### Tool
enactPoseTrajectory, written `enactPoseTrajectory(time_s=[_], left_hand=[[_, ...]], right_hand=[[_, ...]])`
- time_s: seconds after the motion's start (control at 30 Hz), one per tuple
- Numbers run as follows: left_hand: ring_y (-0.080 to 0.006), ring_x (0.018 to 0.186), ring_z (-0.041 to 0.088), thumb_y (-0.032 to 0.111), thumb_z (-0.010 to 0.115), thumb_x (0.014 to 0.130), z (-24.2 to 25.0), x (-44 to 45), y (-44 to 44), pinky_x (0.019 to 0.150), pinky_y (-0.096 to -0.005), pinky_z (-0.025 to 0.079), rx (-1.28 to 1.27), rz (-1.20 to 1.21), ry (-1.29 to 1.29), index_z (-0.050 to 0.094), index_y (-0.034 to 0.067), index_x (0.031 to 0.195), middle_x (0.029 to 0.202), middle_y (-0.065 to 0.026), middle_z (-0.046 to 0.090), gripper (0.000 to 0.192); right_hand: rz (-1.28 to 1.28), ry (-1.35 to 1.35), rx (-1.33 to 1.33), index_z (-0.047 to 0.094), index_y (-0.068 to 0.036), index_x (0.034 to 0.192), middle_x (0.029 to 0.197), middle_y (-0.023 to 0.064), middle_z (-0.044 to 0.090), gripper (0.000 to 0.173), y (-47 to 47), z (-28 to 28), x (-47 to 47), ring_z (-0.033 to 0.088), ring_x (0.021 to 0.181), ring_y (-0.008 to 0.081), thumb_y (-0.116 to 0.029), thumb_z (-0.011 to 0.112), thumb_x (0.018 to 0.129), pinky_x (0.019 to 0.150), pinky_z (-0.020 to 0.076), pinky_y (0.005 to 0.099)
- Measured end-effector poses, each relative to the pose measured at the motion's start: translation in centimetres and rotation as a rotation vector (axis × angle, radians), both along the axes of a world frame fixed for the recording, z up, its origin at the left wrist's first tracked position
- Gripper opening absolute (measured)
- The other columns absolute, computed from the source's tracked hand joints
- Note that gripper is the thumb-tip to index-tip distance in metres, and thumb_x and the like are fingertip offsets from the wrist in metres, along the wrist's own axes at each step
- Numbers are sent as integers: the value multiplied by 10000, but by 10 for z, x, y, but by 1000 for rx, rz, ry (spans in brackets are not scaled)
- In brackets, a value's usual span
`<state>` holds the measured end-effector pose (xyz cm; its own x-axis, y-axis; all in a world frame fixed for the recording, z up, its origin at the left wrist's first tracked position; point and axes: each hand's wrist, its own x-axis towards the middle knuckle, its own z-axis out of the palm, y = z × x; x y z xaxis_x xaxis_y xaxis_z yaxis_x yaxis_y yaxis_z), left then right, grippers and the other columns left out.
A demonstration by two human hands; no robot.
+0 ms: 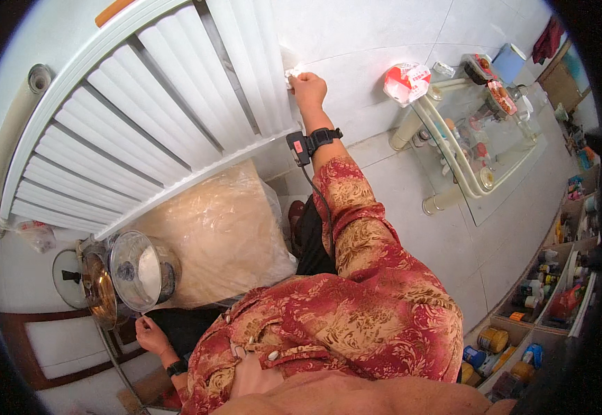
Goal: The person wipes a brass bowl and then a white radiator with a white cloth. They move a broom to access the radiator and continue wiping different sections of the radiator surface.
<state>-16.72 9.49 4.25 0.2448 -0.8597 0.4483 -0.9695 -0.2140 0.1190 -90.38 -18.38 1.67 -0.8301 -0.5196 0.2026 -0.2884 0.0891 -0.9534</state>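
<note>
My right hand [309, 92] is stretched forward and pinches a crumpled white tissue or cloth [293, 77] at the end of a white column radiator [187, 88]. The wad lies close against the radiator's end, beside the tiled wall. Low on the left, my left hand [153, 334] is curled below some stacked pots, its fingertips close to the rim of a clear-lidded pot [148, 272]. Whether those fingers hold anything small cannot be made out. Between my hands and the radiator stands a tan surface [213, 233] under clear plastic film.
An amber pot [98, 285] and a glass lid [67, 277] stand left of the lidded pot. At right, a glass table [519, 150] carries food trays and a red-and-white package [407, 83]. Shelving [529, 316] with jars lines the lower right. A vertical pipe [8, 140] edges the left.
</note>
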Motion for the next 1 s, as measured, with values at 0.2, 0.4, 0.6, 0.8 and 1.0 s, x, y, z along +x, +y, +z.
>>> enactPoseTrajectory(time_s=[0.2,0.4,0.6,0.8,1.0], left_hand=[[-359,718,640,199,643,933,3,-10,-8,647,-479,498,-5,-20,-48,681,75,922,798,-118,687,130],[-359,724,627,214,628,943,0,1,-1,645,-485,486,-26,-43,20,682,94,911,813,-104,687,136],[-365,729,627,206,640,929,-3,-1,-4,644,-483,486,-9,-23,2,684,98,901,838,-98,694,119],[-368,738,625,233,638,931,-5,3,-2,668,-478,489,-23,-18,13,685,100,909,857,-99,698,143],[-366,743,627,245,636,939,-3,5,4,669,-476,490,-39,26,-48,680,87,896,849,-110,694,170]], right_hand=[[63,127,264,754,-31,783,772,178,719,236,-10,-54,-7,704,775,336,-264,786,767,706,548,389],[64,391,542,738,5,792,755,197,711,257,1,-25,4,691,722,348,-249,773,789,694,543,397],[-107,-247,-289,671,25,717,658,111,678,170,1,19,18,638,589,163,-105,700,823,575,523,322],[79,272,685,740,-3,874,890,191,729,296,12,-60,-3,703,829,330,-295,715,832,764,550,406],[-136,66,247,710,-22,710,860,200,713,414,11,-32,-18,690,824,367,-420,660,812,749,541,447]])
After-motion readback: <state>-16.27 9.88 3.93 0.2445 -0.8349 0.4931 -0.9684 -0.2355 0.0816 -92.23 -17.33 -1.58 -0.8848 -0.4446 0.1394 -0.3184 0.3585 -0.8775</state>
